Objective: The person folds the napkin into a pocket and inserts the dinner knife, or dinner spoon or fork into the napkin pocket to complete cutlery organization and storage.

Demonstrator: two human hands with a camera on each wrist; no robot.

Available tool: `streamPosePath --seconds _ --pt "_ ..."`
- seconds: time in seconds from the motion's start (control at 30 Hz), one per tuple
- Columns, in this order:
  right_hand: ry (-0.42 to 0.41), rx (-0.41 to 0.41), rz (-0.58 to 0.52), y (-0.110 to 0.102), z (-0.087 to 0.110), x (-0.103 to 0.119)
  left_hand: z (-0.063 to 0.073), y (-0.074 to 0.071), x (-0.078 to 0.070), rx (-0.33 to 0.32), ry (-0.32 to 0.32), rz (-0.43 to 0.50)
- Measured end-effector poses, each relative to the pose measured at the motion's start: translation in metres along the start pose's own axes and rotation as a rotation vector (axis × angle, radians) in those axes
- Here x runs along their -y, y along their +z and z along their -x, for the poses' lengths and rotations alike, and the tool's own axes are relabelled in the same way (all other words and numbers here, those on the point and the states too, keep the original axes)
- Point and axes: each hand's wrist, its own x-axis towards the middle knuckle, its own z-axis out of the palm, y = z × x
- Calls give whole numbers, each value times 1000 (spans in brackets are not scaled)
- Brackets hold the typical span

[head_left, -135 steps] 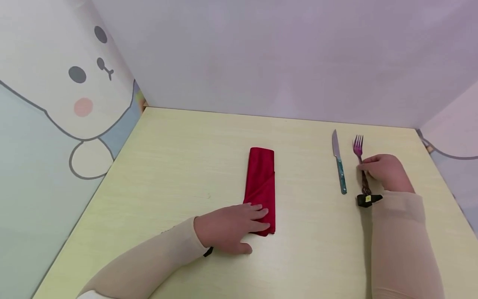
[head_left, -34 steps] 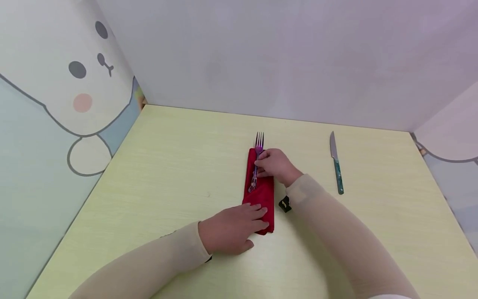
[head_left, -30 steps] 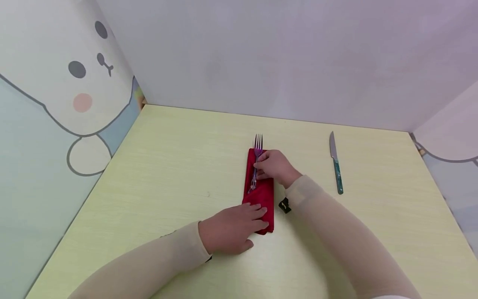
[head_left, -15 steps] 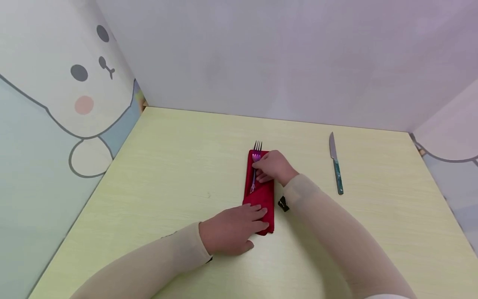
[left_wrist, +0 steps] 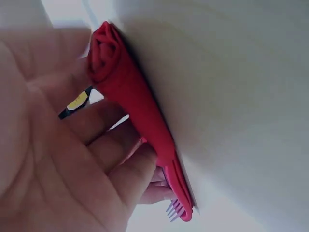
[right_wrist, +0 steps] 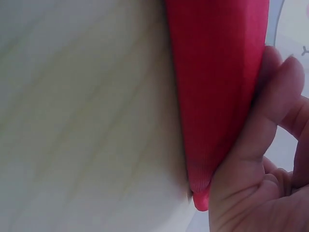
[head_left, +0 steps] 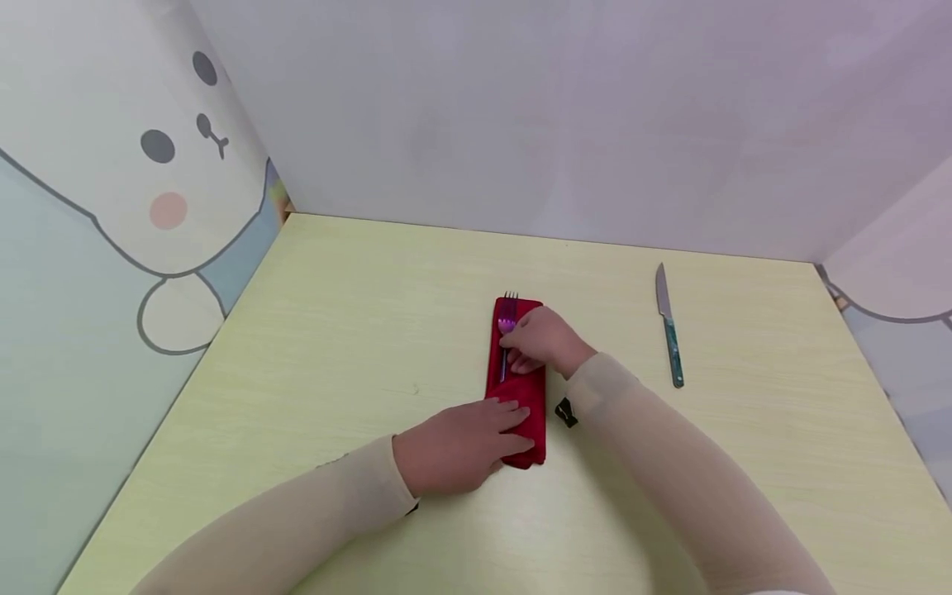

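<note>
A folded red cloth napkin [head_left: 530,388] lies lengthwise on the table, with a diagonal fold forming a pocket in its near half. My left hand [head_left: 455,450] rests on the near part, fingers spread across the cloth. Between the thumb and fingers of my right hand [head_left: 549,340] is a purple metal fork [head_left: 507,316], its tines pointing away over the napkin's far end. The fork's handle end is hidden inside the pocket. In the left wrist view, the tines of the fork [left_wrist: 175,210] show beside the far end of the rolled-looking napkin [left_wrist: 140,108].
A table knife [head_left: 671,339] with a green-blue handle lies to the right, blade pointing away. The pale wooden table [head_left: 357,330] meets a light wall [head_left: 521,124] at the back and a wall with a cartoon print [head_left: 164,215] at the left.
The right hand picked up the fork from beside the knife and carried it left onto the napkin. Over the last second the fork slid toward me, deeper into the pocket. The left hand shifted slightly.
</note>
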Motion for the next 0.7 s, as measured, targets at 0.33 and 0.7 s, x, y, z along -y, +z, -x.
streamPosePath --seconds 0.33,0.7 --pt "18 18 60 6 2 2 -8 7 -2 4 -53 -17" --pt "26 51 65 12 6 4 -6 3 -2 -45 -40 -79"
